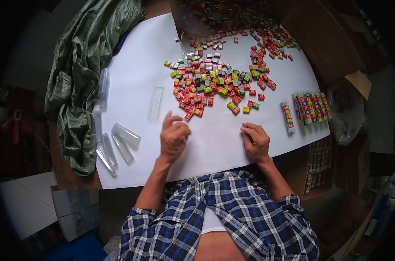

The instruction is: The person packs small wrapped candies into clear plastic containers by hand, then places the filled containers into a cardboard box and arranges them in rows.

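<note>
My left hand (175,137) is over the white tabletop with its fingers curled and the index finger raised. A faint clear edge shows beside its palm, but I cannot make out what it is. Just beyond this hand lies a clear plastic case (156,103), and small red boxes (193,108) lie close to its fingertips. My right hand (255,141) rests near the front edge, fingers bent together toward the thumb, with nothing visible in it. Ahead of both hands spreads a loose pile of small red, yellow, green and dark boxes (215,80).
Several clear cases (127,137) lie at the left beside a crumpled green sheet (77,82). A filled row of boxes (287,117) stands at the right next to a block of similar rows (311,107). Cardboard (324,39) borders the far right, near a clear plastic bag (347,115).
</note>
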The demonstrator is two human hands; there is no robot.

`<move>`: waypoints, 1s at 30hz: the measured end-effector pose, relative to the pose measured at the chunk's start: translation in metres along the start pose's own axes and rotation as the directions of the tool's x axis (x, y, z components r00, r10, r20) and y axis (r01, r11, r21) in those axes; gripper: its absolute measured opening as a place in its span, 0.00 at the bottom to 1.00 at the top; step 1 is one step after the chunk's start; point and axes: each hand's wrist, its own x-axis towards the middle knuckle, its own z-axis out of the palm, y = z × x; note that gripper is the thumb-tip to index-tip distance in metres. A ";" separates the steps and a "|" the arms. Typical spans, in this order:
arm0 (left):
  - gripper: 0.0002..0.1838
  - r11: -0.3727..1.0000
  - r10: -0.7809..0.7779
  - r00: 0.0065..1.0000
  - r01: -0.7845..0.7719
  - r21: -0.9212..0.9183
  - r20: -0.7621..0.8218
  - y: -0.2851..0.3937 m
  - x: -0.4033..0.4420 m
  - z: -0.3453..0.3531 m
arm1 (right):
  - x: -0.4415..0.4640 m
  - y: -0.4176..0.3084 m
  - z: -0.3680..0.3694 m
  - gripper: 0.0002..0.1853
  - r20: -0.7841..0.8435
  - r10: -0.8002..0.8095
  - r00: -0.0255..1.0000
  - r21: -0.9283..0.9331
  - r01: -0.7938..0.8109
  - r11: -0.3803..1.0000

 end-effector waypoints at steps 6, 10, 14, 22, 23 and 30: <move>0.08 0.986 0.150 0.983 -0.141 -0.094 0.101 0.027 -0.010 0.047 | -0.002 0.002 -0.001 0.11 0.008 -0.002 1.000 0.004 0.002 1.000; 0.06 0.987 0.159 0.975 -0.155 -0.035 0.156 0.030 -0.021 0.051 | -0.001 0.004 -0.003 0.10 -0.027 0.029 0.999 0.056 -0.027 0.998; 0.08 0.995 0.087 0.979 -0.078 -0.057 0.182 0.049 -0.040 0.040 | 0.022 0.006 -0.008 0.09 -0.051 0.191 0.980 0.034 -0.190 0.981; 0.17 0.998 0.055 0.969 -0.058 0.007 0.241 0.065 -0.055 0.046 | 0.062 0.033 -0.006 0.08 0.132 -0.085 0.988 -0.186 0.109 0.977; 0.18 0.999 0.049 0.975 -0.053 0.011 0.216 0.065 -0.055 0.047 | 0.061 0.032 -0.007 0.08 0.143 -0.088 0.986 -0.180 0.114 0.977; 0.16 0.999 0.026 0.981 -0.031 0.023 0.190 0.065 -0.060 0.043 | 0.037 -0.008 0.010 0.06 0.227 0.058 0.972 0.193 -0.103 0.976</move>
